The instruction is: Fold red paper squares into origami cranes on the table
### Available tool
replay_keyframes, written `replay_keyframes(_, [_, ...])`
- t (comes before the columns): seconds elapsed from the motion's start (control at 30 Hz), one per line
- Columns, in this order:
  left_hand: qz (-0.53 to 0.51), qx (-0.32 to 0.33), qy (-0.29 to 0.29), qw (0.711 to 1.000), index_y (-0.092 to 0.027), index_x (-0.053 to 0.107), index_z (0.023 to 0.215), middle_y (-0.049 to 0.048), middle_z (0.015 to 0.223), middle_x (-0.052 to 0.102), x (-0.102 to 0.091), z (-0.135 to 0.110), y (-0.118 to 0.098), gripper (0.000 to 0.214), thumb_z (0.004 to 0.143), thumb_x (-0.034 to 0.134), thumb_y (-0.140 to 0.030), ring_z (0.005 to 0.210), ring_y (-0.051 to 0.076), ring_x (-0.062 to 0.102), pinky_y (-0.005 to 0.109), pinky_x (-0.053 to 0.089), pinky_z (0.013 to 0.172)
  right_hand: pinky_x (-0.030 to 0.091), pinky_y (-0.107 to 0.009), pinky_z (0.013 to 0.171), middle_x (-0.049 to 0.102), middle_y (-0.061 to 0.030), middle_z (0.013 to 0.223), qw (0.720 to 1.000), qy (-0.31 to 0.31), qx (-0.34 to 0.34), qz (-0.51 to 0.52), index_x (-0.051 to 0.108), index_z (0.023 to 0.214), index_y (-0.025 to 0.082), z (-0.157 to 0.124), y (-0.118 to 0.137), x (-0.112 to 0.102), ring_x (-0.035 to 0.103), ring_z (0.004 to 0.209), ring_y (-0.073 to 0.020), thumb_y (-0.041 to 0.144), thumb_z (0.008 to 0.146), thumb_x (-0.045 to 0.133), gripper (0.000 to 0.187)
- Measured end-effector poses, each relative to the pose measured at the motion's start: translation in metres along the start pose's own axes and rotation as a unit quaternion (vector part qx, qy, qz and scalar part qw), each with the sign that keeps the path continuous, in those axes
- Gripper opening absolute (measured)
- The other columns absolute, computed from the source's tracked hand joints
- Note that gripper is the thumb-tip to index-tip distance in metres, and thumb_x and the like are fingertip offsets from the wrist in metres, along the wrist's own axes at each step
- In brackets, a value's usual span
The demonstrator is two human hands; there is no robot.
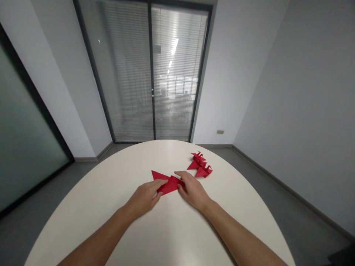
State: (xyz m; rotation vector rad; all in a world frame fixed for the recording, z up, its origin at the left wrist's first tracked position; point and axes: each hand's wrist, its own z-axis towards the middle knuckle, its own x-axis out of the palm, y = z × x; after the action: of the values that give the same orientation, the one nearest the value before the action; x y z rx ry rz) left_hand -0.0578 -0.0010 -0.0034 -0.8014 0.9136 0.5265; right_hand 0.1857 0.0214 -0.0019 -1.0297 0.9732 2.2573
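A partly folded sheet of red paper (169, 186) lies on the white table in front of me, one pointed corner sticking out to the upper left. My left hand (146, 194) grips its left part, fingers on top and thumb at the near edge. At the right end, my right hand (192, 187) has a flap of the paper between thumb and fingers, with the index finger stretched over it. The fingers cover parts of both ends of the paper.
Several folded red paper figures (200, 164) with pointed tips sit clustered beyond my right hand. The round white table (111, 192) curves away on both sides. Behind it stand a glass door with blinds (130, 74) and pale walls.
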Motion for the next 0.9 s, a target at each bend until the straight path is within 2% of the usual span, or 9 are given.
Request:
replay_keyframes(0.07, [0.000,0.004,-0.003,1.000,-0.027,0.050,0.141,0.0035,0.138,0.061,0.001,0.001,0.000,0.051,0.091,0.052,-0.017,0.120,0.021,0.061,0.036,0.049,0.104,0.046,-0.041,0.105,0.056,-0.0110,0.135,0.999,-0.017,-0.025,-0.020,0.051,0.135,0.021,0.001,0.001,-0.001,0.053,0.123,-0.0242,0.007,0.086,0.050,0.051])
replay_keyframes(0.13, [0.006,0.008,-0.001,1.000,-0.027,0.048,0.143,0.0036,0.143,0.057,0.001,0.002,0.000,0.056,0.089,0.052,-0.013,0.126,0.020,0.057,0.037,0.046,0.109,0.048,-0.042,0.101,0.058,-0.0119,0.130,0.998,-0.012,-0.042,-0.034,0.057,0.130,0.021,0.003,0.005,-0.003,0.055,0.119,-0.0249,0.005,0.085,0.051,0.048])
replay_keyframes(0.23, [0.020,0.017,0.001,1.000,-0.027,0.051,0.140,0.0031,0.146,0.054,0.001,0.005,0.000,0.053,0.089,0.051,-0.012,0.129,0.020,0.055,0.038,0.044,0.111,0.049,-0.043,0.097,0.063,-0.0112,0.121,0.997,0.023,-0.061,-0.035,0.063,0.122,0.021,0.005,0.016,-0.008,0.058,0.111,-0.0253,0.011,0.088,0.053,0.037])
replay_keyframes(0.3, [0.025,0.027,-0.002,0.999,-0.028,0.056,0.136,0.0027,0.143,0.056,0.000,0.006,0.000,0.046,0.092,0.049,-0.015,0.127,0.020,0.057,0.038,0.046,0.110,0.047,-0.044,0.101,0.063,-0.0105,0.126,0.995,0.056,-0.078,-0.021,0.062,0.126,0.021,0.005,0.023,-0.010,0.057,0.116,-0.0257,0.018,0.092,0.055,0.035])
replay_keyframes(0.37, [0.026,0.035,-0.006,0.999,-0.027,0.061,0.130,0.0027,0.139,0.060,0.001,0.007,0.000,0.039,0.095,0.048,-0.017,0.124,0.019,0.058,0.037,0.047,0.108,0.041,-0.045,0.109,0.057,-0.0116,0.139,0.990,0.100,-0.096,-0.005,0.057,0.135,0.020,0.003,0.028,-0.012,0.051,0.128,-0.0268,0.025,0.093,0.056,0.042])
replay_keyframes(0.47, [0.025,0.036,-0.003,0.999,-0.025,0.064,0.126,0.0043,0.135,0.063,0.001,0.008,0.000,0.034,0.096,0.048,-0.018,0.122,0.019,0.059,0.036,0.048,0.107,0.030,-0.046,0.119,0.037,-0.0177,0.156,0.977,0.190,-0.095,0.014,0.041,0.149,0.012,-0.001,0.031,-0.014,0.036,0.144,-0.0294,0.040,0.096,0.054,0.061])
replay_keyframes(0.6, [0.032,0.037,0.011,0.999,-0.023,0.061,0.130,0.0059,0.134,0.065,0.004,0.009,0.004,0.037,0.096,0.049,-0.018,0.123,0.020,0.059,0.040,0.047,0.108,0.020,-0.050,0.122,0.021,-0.0201,0.161,0.963,0.264,-0.052,0.011,0.025,0.156,0.009,-0.004,0.031,-0.016,0.018,0.150,-0.0316,0.058,0.098,0.041,0.078])
replay_keyframes(0.73, [0.052,0.038,-0.005,0.998,-0.023,0.065,0.126,0.0072,0.134,0.065,0.008,0.007,0.008,0.035,0.095,0.050,-0.019,0.124,0.023,0.058,0.045,0.045,0.108,0.017,-0.053,0.122,0.018,-0.0191,0.161,0.962,0.272,-0.001,-0.013,0.022,0.157,0.010,-0.003,0.030,-0.017,0.014,0.151,-0.0332,0.066,0.096,0.036,0.083])
replay_keyframes(0.9, [0.078,0.009,0.008,0.997,-0.022,0.064,0.127,0.0090,0.137,0.063,0.005,0.003,0.004,0.037,0.094,0.049,-0.019,0.128,0.026,0.055,0.052,0.038,0.112,0.020,-0.052,0.121,0.023,-0.0197,0.160,0.971,0.238,0.020,-0.031,0.029,0.154,0.007,-0.005,0.026,-0.015,0.020,0.150,-0.0328,0.062,0.097,0.038,0.079])
